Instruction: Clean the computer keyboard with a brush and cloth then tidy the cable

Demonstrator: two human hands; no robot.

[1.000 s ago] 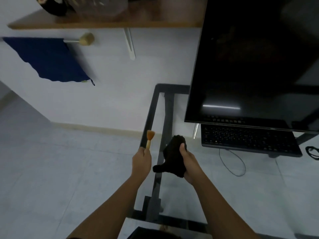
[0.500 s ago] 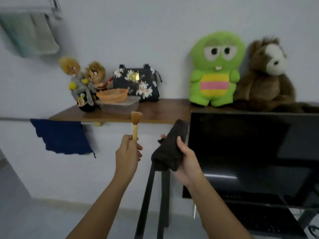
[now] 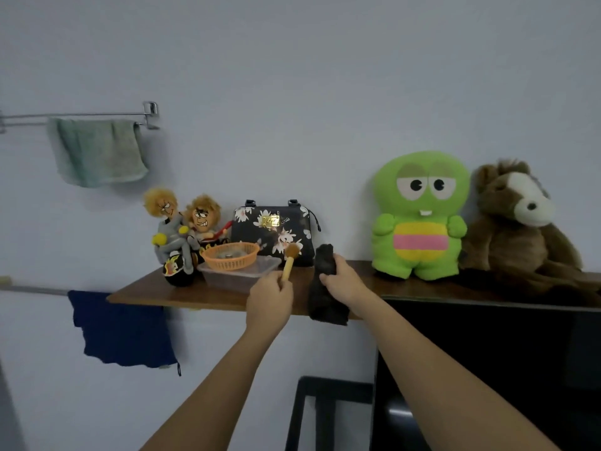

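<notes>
My left hand (image 3: pixel 268 299) grips a small brush (image 3: pixel 289 260) with a pale handle and tan bristles, bristles pointing up. A dark cloth (image 3: pixel 323 286) hangs from my right hand (image 3: pixel 343 283), which holds it bunched near its top. Both hands are raised at the front edge of a wooden wall shelf (image 3: pixel 136 296). The black monitor (image 3: pixel 487 369) fills the lower right. Neither the keyboard nor its cable is in view.
On the shelf stand a doll figure on a motorbike (image 3: pixel 180 236), an orange basket (image 3: pixel 231 255) in a clear plastic tub (image 3: pixel 227 279), a floral bag (image 3: pixel 274 229), a green plush (image 3: pixel 419 216) and a brown plush (image 3: pixel 520 229). A green towel (image 3: pixel 97 153) and blue cloth (image 3: pixel 123 330) hang at left.
My view has swung up from the desk and keyboard to the shelf. Both hands rose with the brush and cloth and now reach the shelf's front edge.
</notes>
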